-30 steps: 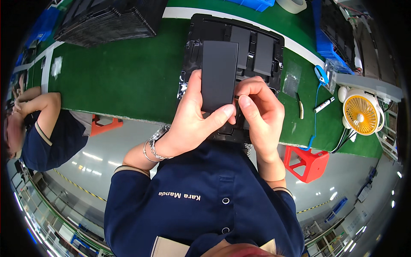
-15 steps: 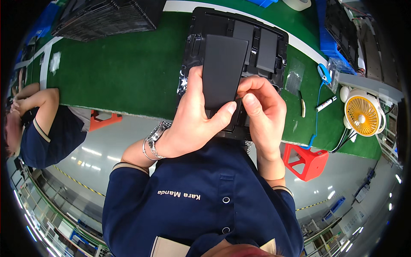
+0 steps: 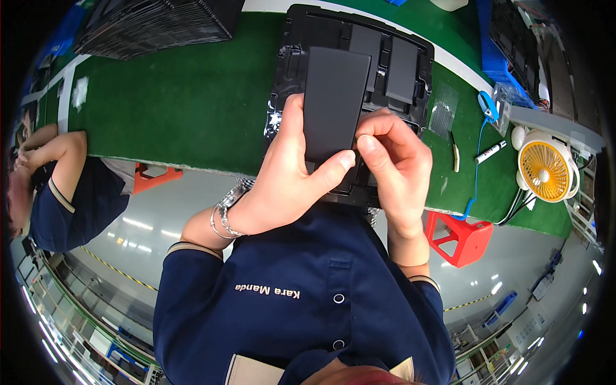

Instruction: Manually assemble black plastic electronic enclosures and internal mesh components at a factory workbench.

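My left hand (image 3: 280, 174) grips a flat matt-black panel (image 3: 336, 102), thumb along its lower right corner and fingers at its left side. The panel is held over a black plastic tray (image 3: 314, 24). My right hand (image 3: 403, 168) is closed in a pinch at the panel's lower right edge, thumb against index finger. Whatever lies between those fingertips is too small to make out. Similar black pieces, one of them a panel (image 3: 402, 72) at the right, lie in the tray's recesses.
A stack of black trays (image 3: 160, 29) stands at the far left. To the right are a clear plastic bag (image 3: 443, 112), a white marker (image 3: 491, 152), a blue coiled-cord strap (image 3: 487, 106) and a yellow-and-white fan (image 3: 545, 170). Another person (image 3: 70, 186) sits at the left.
My right thumb has moved slightly left and up, tightening the pinch at the panel's edge. The left hand still holds the panel in nearly the same place.
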Motion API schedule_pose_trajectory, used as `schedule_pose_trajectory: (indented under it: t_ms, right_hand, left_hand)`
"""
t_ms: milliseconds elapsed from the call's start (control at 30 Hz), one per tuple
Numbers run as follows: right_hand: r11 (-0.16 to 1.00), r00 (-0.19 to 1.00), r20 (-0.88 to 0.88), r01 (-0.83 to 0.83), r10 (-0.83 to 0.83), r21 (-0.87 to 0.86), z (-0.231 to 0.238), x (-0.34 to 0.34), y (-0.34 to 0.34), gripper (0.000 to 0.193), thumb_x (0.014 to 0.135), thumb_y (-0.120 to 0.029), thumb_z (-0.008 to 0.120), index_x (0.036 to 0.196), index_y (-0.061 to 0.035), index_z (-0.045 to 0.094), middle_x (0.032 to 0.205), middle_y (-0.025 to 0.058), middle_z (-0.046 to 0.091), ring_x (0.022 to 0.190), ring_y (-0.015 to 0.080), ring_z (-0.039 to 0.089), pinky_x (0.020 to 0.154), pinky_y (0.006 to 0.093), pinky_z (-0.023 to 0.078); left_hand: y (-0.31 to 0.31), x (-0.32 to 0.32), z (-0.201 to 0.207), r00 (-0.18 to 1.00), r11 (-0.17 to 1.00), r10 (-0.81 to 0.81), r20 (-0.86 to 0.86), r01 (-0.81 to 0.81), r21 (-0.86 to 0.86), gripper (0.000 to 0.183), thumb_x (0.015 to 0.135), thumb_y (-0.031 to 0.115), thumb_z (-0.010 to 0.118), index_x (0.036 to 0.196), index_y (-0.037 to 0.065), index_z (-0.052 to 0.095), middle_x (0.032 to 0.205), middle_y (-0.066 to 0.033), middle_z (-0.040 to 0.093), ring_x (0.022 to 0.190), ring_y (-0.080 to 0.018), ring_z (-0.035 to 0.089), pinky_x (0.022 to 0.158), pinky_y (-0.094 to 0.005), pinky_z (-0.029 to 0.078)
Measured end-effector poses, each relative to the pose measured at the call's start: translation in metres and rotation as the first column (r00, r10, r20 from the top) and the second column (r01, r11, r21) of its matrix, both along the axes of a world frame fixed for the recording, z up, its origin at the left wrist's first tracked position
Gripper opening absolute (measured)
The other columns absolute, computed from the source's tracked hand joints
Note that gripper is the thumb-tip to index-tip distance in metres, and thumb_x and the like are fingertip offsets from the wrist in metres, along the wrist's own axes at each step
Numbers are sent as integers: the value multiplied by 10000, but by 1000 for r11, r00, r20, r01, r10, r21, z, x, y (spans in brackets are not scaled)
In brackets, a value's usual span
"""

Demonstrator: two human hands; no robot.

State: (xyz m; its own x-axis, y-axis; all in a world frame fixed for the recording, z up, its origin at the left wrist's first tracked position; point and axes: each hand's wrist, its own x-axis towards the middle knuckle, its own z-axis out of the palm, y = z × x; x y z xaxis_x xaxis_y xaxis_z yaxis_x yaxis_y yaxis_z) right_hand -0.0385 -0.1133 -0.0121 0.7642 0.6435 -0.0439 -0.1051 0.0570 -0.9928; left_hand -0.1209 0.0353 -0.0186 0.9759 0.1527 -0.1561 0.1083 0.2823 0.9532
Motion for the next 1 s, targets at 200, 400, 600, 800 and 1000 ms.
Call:
schedule_pose_trajectory:
  t_ms: [200,400,600,800,1000]
  right_hand:
    - [993,974,207,107,-95,-50,-4,29,-3,180,918,-155,655,963,12,607,1087,80,564,932,140,565,834,282,472]
    - [973,904,422,159,-77,-164,-3,35,-1,163,897,-125,658,877,25,595,929,65,582,857,156,573,778,280,465]
    - [954,904,410,219,-120,-203,-7,64,3,186,867,-92,671,1027,-13,620,946,88,617,846,188,613,808,295,474]
    - [824,333,849,262,411,-502,-21,89,20,495,709,-154,787,1133,-8,578,1172,123,571,1150,298,528,982,411,427]
    - [881,-9,921,294,389,-369,-11,113,20,309,687,-177,776,895,-48,588,803,66,592,838,254,612,894,383,483]
  left_hand:
    - [9,8,3,873,438,-484,-56,186,-880,371,1042,364,333,1159,45,481,563,70,357,381,-35,312,443,-204,272]
    - [12,11,-5,781,99,-623,51,144,-985,326,1048,280,326,1148,50,534,572,102,320,420,-10,280,440,-190,219]
    - [30,15,-11,902,439,-427,-58,151,-886,289,1007,184,360,1162,10,531,597,76,317,443,-29,282,455,-209,226]
    - [64,44,-6,983,986,10,-184,21,167,392,961,154,493,1334,32,491,811,23,547,593,-77,436,580,-200,372]
    - [68,68,-6,983,446,2,-185,164,880,429,949,177,600,1329,19,480,682,-55,546,612,-127,541,596,-272,442]
